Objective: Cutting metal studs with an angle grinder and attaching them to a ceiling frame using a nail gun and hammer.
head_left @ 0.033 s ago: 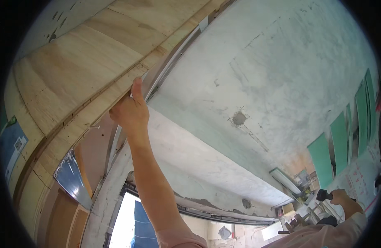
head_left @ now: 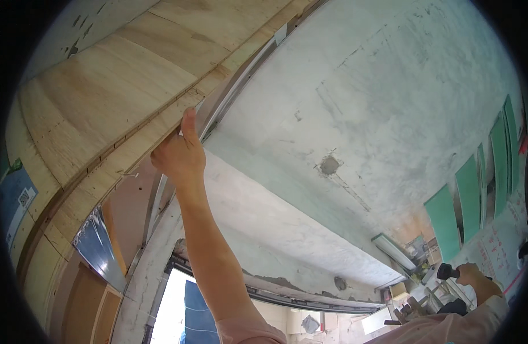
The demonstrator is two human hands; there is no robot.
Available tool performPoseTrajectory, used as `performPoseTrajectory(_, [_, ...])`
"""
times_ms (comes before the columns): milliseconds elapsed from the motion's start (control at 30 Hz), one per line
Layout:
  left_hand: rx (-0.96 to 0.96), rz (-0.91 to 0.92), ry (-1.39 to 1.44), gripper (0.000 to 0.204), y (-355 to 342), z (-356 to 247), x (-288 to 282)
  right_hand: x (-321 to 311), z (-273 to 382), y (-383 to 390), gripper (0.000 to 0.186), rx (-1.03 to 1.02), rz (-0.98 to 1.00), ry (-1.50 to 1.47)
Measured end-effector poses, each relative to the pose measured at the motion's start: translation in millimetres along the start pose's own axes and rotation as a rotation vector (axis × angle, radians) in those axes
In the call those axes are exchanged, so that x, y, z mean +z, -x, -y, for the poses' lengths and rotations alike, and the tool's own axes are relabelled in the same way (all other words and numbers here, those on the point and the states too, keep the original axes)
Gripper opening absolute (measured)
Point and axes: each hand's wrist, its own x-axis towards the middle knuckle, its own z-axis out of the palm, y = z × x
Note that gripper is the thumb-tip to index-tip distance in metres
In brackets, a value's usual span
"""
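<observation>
Overhead, my left hand (head_left: pixel 181 152) grips the lower edge of a long, narrow wooden strip (head_left: pixel 155 123). Its thumb lies up against the wood, and the curled fingers are partly hidden behind the edge. The strip runs along a broad plywood panel (head_left: pixel 115 86), with a thin dark gap between the two. A curved metal channel (head_left: pixel 229 97) passes just right of my thumb. Far to the right, lower down, my right hand (head_left: pixel 469 274) is closed around a black tool (head_left: pixel 446 271) with a blocky end. That tool's exact kind is too small to make out.
A grey plastered ceiling (head_left: pixel 287 114) with a patched hole fills the middle. Green boards (head_left: pixel 467 195) lean at the right. A bright window opening (head_left: pixel 175 304) lies below my left arm. A shiny metal-like sheet (head_left: pixel 99 246) hangs at the left, and clutter (head_left: pixel 424 304) lies at lower right.
</observation>
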Motion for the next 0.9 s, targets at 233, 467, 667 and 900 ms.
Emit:
performPoseTrajectory(233, [-0.126, 0.101, 0.101, 0.066, 12, 0, 1, 11, 8, -20, 0.050, -0.097, 0.111, -0.040])
performPoseTrajectory(467, [-0.293, 0.227, 0.356, 0.061, 9, 2, -19, -17, 10, -64, 0.054, -0.286, 0.233, 0.103])
performPoseTrajectory(667, [-0.267, 0.251, 0.544, 0.056, 8, -17, -23, -36, 1, -48, 0.044, -0.320, 0.217, 0.119])
performPoseTrajectory(900, [-0.337, 0.275, 0.518, 0.058, 5, -22, -28, -3, -31, 2, 0.048, -0.112, 0.082, 0.013])
